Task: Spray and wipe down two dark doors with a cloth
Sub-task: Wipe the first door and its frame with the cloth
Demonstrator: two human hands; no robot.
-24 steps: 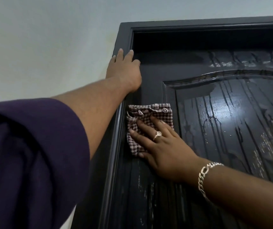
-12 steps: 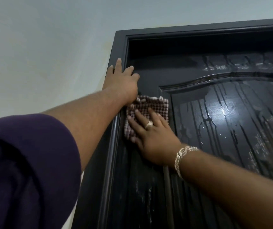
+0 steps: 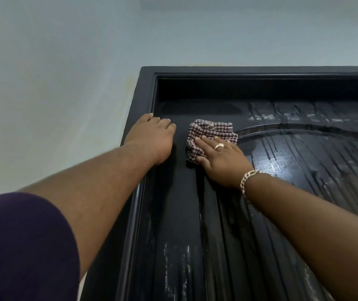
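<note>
A dark glossy door (image 3: pixel 303 170) fills the right half of the view, streaked with wet runs of spray on its arched panel. My right hand (image 3: pixel 219 158), with a ring and a chain bracelet, presses a checked maroon-and-white cloth (image 3: pixel 211 130) flat against the door's upper left part, beside the arch. My left hand (image 3: pixel 152 137) lies flat with fingers spread on the door's top left corner, partly on the frame, holding nothing. The two hands are a short gap apart.
The black door frame (image 3: pixel 139 101) edges the door on the left and top. A pale grey-white wall (image 3: pixel 65 72) lies to the left and above. My dark purple sleeve (image 3: pixel 21 246) covers the lower left corner.
My right hand has slid the cloth upward along the door's left side, to level with my left hand. The camera has tilted up, showing more wall above the frame.
</note>
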